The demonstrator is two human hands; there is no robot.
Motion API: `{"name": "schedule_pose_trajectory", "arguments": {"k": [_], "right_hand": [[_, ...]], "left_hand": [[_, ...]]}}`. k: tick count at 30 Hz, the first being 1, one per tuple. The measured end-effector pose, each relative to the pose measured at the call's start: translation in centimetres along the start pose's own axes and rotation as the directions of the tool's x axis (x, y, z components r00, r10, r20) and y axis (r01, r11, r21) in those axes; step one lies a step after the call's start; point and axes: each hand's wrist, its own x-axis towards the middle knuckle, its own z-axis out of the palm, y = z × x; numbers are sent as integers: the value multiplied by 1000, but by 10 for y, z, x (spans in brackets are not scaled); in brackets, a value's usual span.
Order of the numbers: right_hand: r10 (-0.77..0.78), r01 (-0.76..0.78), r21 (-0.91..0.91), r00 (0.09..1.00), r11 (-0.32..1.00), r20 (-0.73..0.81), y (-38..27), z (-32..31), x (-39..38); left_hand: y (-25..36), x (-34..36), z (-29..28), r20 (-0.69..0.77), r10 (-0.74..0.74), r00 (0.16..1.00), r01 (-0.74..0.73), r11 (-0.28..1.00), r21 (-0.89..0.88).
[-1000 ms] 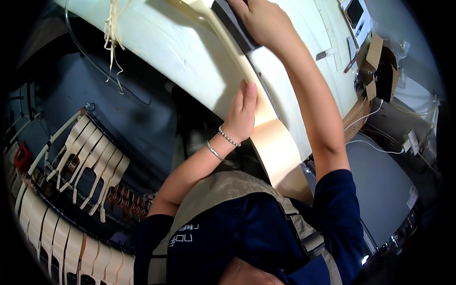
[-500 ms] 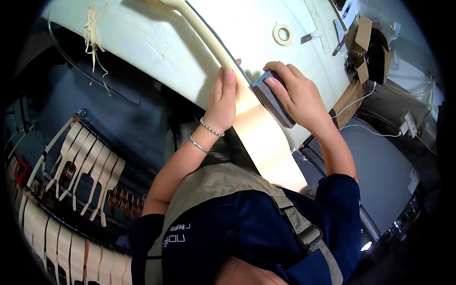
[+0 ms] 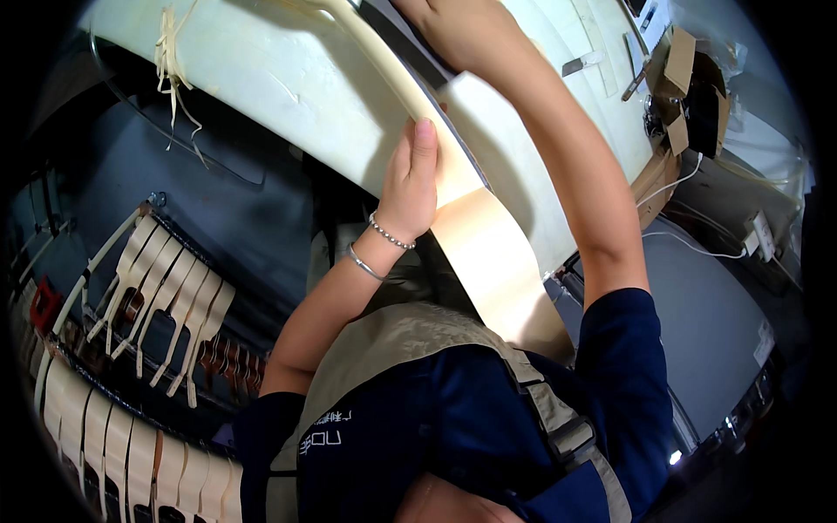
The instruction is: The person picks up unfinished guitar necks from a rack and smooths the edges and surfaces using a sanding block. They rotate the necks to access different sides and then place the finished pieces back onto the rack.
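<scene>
An unfinished guitar [image 3: 501,253] in pale wood lies slantwise, its body against my apron and its neck [image 3: 384,65] reaching over the pale worktable [image 3: 279,105]. My left hand [image 3: 412,179] is closed round the neck where it joins the body, thumb on top. At the top edge, my right hand [image 3: 458,30] is pressed round a dark grey sanding block [image 3: 403,39] alongside the far part of the neck. Its fingertips are partly hidden, and the picture cuts off the neck's far end.
A flat-bladed tool [image 3: 582,64] and a long ruler [image 3: 591,35] lie on the table's right side. An open carton [image 3: 684,83] and a power strip [image 3: 760,235] are farther right. Thin wood strips [image 3: 170,61] hang at the far left. Racks at lower left hold several pale guitars [image 3: 170,288].
My right hand has slid the sanding block from beside the neck joint up along the neck, away from me. My left hand keeps its hold, and my right forearm now covers the tape roll.
</scene>
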Motion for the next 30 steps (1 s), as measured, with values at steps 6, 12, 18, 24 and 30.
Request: {"name": "schedule_pose_trajectory", "arguments": {"k": [6, 12, 18, 24, 30], "right_hand": [[-10, 15, -85, 998, 996, 67, 26, -15, -94], [29, -26, -62, 998, 998, 47, 10, 8, 8], [-156, 162, -85, 985, 983, 77, 33, -2, -38], [122, -87, -138, 954, 987, 273, 25, -40, -124], [124, -82, -167, 958, 983, 258, 27, -39, -136]], "left_hand": [[7, 0, 4, -76, 89, 993, -88, 996, 12], [1, 2, 2, 3, 20, 1000, -20, 999, 26], [-8, 6, -5, -4, -29, 1000, 29, 999, -20], [4, 1, 2, -26, 20, 999, -20, 1000, 7], [3, 2, 0, -16, 14, 1000, -13, 1000, 19]]}}
